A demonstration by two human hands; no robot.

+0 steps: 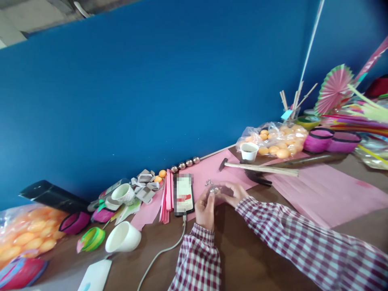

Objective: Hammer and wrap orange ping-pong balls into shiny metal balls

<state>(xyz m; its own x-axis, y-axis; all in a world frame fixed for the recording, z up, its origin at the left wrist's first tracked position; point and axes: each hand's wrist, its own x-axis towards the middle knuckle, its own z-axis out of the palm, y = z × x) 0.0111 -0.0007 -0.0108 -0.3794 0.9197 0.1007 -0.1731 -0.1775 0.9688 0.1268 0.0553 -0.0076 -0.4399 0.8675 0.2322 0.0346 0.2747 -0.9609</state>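
Both my hands meet over the brown table, just right of a phone (183,194). My left hand (205,210) is closed, its fingers pinching a small shiny silver piece (214,189). My right hand (233,192) has its fingers curled against the same piece from the other side. Both sleeves are red-and-white check. Pink paper (321,194) lies under and beyond the hands. What the small piece is I cannot make out.
A hammer (257,167) and a white cup (249,151) lie beyond the hands, beside a bag of orange balls (277,141). Pink baskets (318,139) and paper fans (335,87) stand at the right. A tipped white cup (123,237), more orange balls (24,236) and a charging cable (163,250) are at the left.
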